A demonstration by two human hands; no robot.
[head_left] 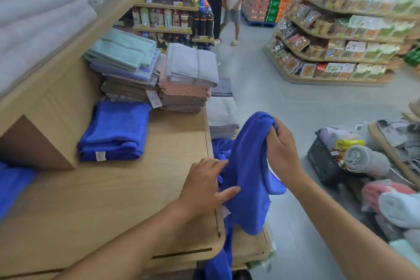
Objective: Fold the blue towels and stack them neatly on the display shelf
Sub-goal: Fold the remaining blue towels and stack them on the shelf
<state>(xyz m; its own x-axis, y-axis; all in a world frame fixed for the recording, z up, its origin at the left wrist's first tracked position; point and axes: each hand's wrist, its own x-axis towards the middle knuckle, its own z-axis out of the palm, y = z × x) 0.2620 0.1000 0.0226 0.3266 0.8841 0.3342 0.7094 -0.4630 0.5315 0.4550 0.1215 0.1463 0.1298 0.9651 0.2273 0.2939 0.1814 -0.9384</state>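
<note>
Here right hand (281, 143) grips blue towel (247, 166); left hand (204, 185) spread flat; basket (322, 161) holds rolled towels (361, 159).

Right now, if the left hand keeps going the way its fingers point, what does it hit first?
The hanging blue towel. The left hand points right, fingertips at or already on its fold; the right hand holds the top. Contact depth is unclear.

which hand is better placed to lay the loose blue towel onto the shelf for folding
Probably the right hand: it already grips the loose towel by its top, held up off the shelf edge. The left hand only rests open against the cloth, so it can smooth it.
</note>
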